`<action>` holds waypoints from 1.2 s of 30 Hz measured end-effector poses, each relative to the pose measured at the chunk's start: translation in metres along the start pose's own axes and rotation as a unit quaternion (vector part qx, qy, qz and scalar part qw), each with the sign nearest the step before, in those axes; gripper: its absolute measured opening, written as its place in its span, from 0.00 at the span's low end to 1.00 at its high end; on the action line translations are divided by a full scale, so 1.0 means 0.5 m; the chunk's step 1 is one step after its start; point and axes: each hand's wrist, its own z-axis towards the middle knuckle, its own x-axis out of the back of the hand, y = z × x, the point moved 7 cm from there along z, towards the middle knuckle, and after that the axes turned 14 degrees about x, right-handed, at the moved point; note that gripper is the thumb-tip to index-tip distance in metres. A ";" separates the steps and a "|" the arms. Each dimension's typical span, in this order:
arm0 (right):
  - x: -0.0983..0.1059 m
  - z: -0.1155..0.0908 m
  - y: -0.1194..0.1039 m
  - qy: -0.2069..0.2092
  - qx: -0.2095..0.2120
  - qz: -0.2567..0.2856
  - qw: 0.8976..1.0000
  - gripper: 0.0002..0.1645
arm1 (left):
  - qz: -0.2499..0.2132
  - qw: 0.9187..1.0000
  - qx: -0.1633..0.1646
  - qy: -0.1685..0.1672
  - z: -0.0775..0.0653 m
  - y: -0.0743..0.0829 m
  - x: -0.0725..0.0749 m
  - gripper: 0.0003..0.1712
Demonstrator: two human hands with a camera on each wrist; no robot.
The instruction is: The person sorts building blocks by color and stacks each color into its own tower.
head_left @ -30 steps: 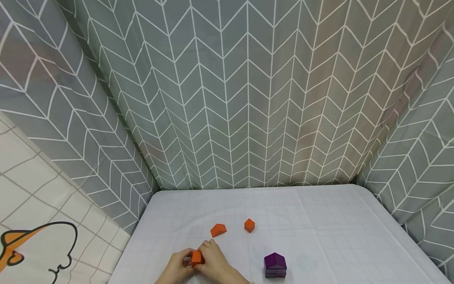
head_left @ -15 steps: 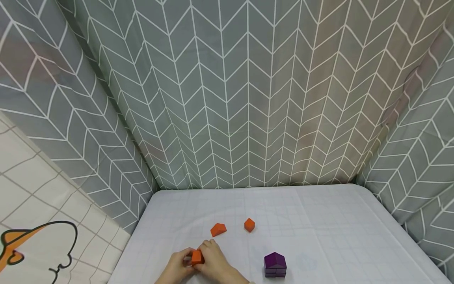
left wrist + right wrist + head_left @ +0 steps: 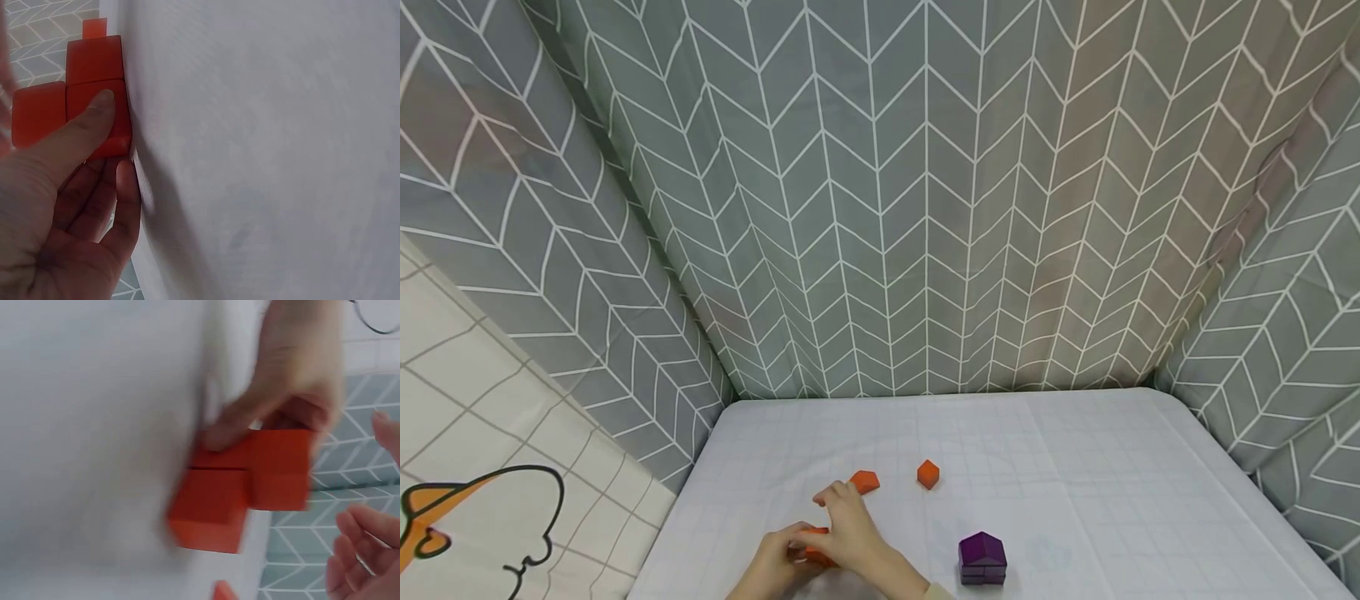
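Observation:
In the head view my left hand point(image 3: 775, 560) holds an orange block piece point(image 3: 822, 557) low on the white table. The left wrist view shows it as cubes joined in an L shape point(image 3: 94, 59), with the left thumb pressing one cube's face and the other fingers beneath. My right hand point(image 3: 853, 537) is just right of the piece and partly covers it in the head view. From the right wrist view, the right fingers point(image 3: 369, 537) are spread and apart from the cubes point(image 3: 209, 509), holding nothing.
Two loose orange blocks lie farther back, one angular point(image 3: 866, 482) by the right fingertips, one point(image 3: 928, 474) to its right. A purple house-shaped stack point(image 3: 982, 558) stands at the front right. Patterned curtains point(image 3: 895, 250) enclose the white table point(image 3: 1075, 483).
My right hand has let go of the orange piece and lifted slightly up and away, its fingers now spread. The left hand still holds the piece in nearly the same spot.

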 end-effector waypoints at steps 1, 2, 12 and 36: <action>0.011 0.008 0.003 0.017 -0.013 0.007 1.000 0.25 | 0.001 1.000 0.003 -0.004 0.001 0.000 -0.001 0.17; 0.021 0.015 0.007 0.035 -0.027 0.014 0.999 0.23 | 0.000 1.000 0.008 -0.010 0.002 -0.002 -0.001 0.19; 0.105 0.032 0.098 0.211 -0.137 -0.044 0.967 0.16 | 0.022 0.998 0.047 -0.018 0.012 -0.013 -0.005 0.22; 0.064 -0.127 0.260 0.207 -0.335 -0.198 0.898 0.37 | 0.005 0.995 0.094 -0.030 0.019 -0.026 -0.005 0.23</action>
